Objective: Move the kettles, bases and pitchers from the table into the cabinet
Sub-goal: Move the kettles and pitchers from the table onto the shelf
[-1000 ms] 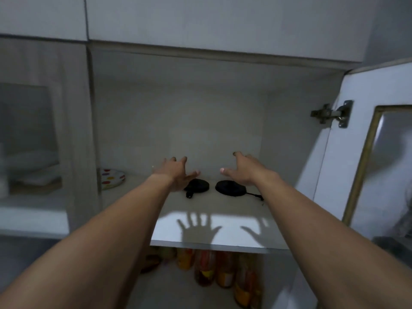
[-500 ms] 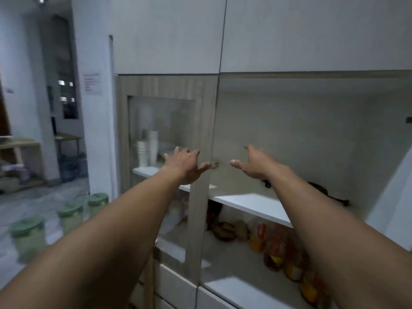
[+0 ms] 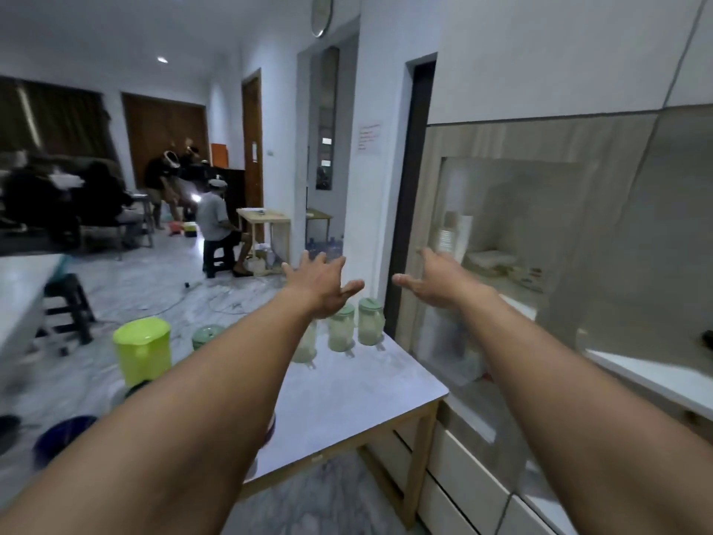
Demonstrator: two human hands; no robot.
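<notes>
Both my arms reach forward with nothing in them. My left hand [image 3: 320, 283] is spread open above the table [image 3: 359, 395]. My right hand [image 3: 440, 281] is open too, in front of the cabinet's [image 3: 501, 140] glass door. Several clear pitchers with pale green lids [image 3: 371, 322] stand at the table's far end, one partly behind my left wrist. A lime-green pitcher [image 3: 142, 351] stands at the table's left. A black base [image 3: 708, 337] shows at the right edge, on the cabinet shelf [image 3: 656, 376].
White drawers [image 3: 463, 480] run below the cabinet. A dark blue bowl [image 3: 61, 438] lies low at the left. A black stool [image 3: 67, 307] stands beside another white table [image 3: 23, 291] on the left. Several people sit and stand in the room's far left.
The view has swung left from the open cabinet shelf, where the black bases lie, to the table with the pitchers. Both hands stay open and empty throughout.
</notes>
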